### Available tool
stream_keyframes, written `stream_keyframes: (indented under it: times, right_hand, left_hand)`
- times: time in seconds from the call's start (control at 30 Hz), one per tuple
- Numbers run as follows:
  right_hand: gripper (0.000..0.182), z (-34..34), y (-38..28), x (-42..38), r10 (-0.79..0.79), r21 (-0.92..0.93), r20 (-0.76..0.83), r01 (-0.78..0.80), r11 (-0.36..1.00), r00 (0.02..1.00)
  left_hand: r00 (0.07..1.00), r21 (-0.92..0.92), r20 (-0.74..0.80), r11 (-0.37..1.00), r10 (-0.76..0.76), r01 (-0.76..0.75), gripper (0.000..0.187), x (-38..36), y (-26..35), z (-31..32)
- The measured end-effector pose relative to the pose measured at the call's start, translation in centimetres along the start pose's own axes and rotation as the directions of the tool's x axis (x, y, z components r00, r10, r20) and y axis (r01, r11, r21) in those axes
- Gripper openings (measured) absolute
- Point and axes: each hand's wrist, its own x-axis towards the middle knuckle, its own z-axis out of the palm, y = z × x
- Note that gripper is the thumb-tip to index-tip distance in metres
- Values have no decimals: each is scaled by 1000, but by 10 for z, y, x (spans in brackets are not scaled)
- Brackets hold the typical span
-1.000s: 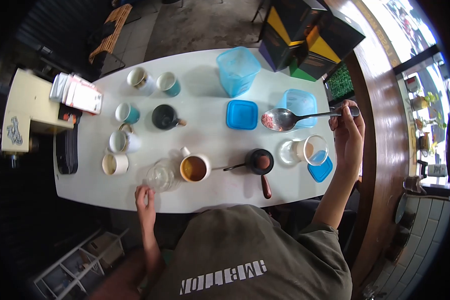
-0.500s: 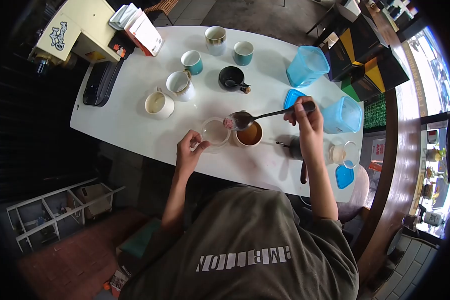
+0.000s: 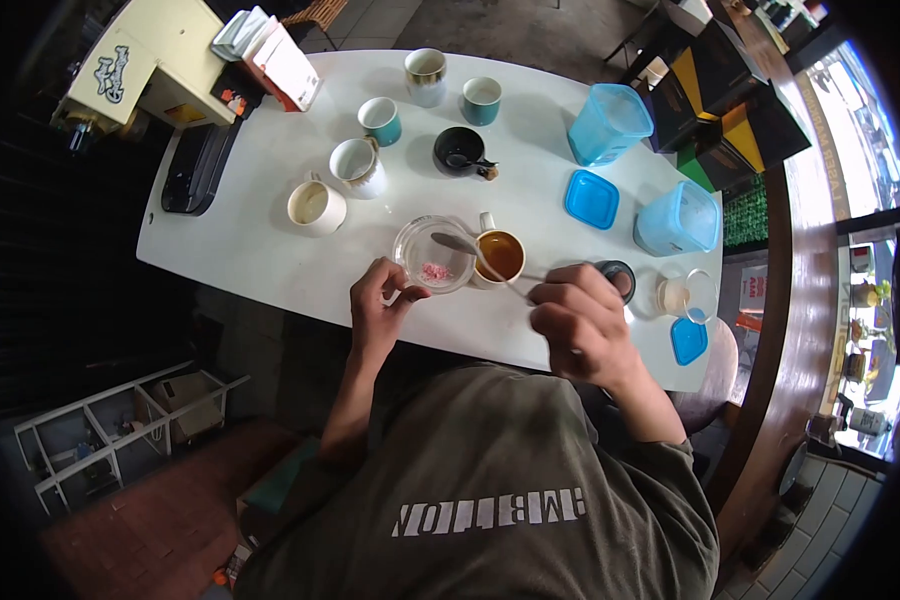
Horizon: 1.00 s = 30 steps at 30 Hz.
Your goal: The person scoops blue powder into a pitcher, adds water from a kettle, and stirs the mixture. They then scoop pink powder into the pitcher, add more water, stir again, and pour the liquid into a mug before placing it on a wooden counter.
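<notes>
Left hand (image 3: 378, 305) grips the glass bowl (image 3: 433, 255) rim, pink bits inside. Right hand (image 3: 582, 325) is closed around the spoon (image 3: 467, 250), its tip over the bowl.

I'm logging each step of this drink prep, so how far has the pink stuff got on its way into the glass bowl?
Done: a small pink heap lies in the glass bowl. In hand: the right hand holds the spoon, whose bowl looks bare, over the rim, while the left hand steadies the near edge. Left: the mug of brown liquid beside it shows nothing pink.
</notes>
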Motion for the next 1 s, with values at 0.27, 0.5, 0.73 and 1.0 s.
stream_keyframes:
  times: [0.27, 0.5, 0.73, 1.0]
  right_hand:
    - [18, -88, 3, -43, 299, -138, -756, -587, 798, 583]
    - [18, -131, 44, -85, 386, -199, -827, -856, 478, 408]
    - [17, -110, 90, -124, 588, -89, -723, -893, 441, 362]
    - [17, -106, 97, -143, 684, -117, -598, -890, 441, 418]
  left_hand:
    - [994, -151, 54, 983, -100, 107, 45, 1, -1, 1]
    - [982, -263, 98, 948, -160, 180, 41, 11, 10, 0]
    - [973, -289, 151, 934, -173, 211, 30, 15, 27, 3]
    - [984, -271, 119, 949, -133, 161, 27, 4, 34, 11]
